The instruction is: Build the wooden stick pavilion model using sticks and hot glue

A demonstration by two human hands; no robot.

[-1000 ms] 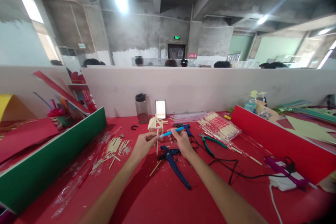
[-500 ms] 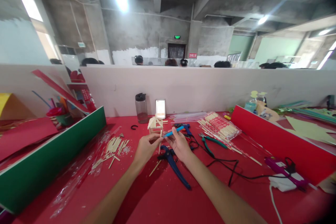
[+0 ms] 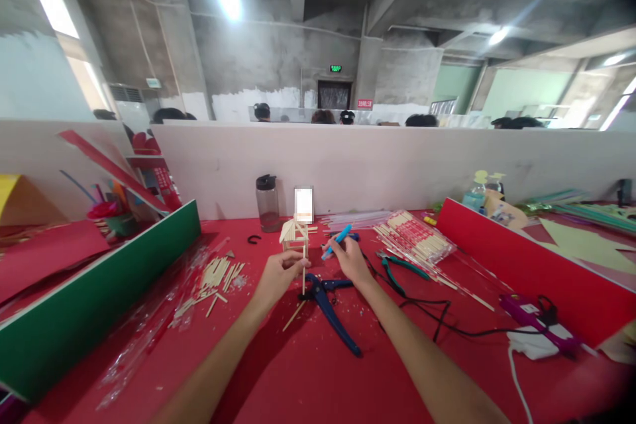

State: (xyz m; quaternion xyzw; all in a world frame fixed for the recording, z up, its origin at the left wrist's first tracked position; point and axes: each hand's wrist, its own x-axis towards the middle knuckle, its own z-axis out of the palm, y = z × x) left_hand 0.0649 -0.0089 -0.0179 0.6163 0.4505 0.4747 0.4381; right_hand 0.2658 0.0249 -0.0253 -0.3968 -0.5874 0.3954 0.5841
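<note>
My left hand (image 3: 282, 273) pinches a thin wooden stick (image 3: 304, 278) that stands nearly upright in its fingers. To the right of it, my right hand (image 3: 352, 258) grips a bright blue pen (image 3: 338, 241), tilted with its upper end to the right and apart from the stick. Just behind my hands is a small house-like model made of sticks (image 3: 292, 233). Below and between the hands lies a cutter with dark blue handles (image 3: 334, 319). Another loose stick (image 3: 294, 317) lies by the cutter's head.
Cut sticks (image 3: 216, 274) are piled at left. Bagged sticks (image 3: 417, 238), green-handled pliers (image 3: 405, 267) and a purple glue gun (image 3: 536, 324) with black cable lie at right. A bottle (image 3: 267, 205) and a phone (image 3: 304, 204) stand behind. Green (image 3: 109, 298) and red (image 3: 527, 265) boards flank the table.
My right hand has moved right, taking the blue pen away from the stick and tipping it steeper. My left hand keeps the stick in nearly the same place.
</note>
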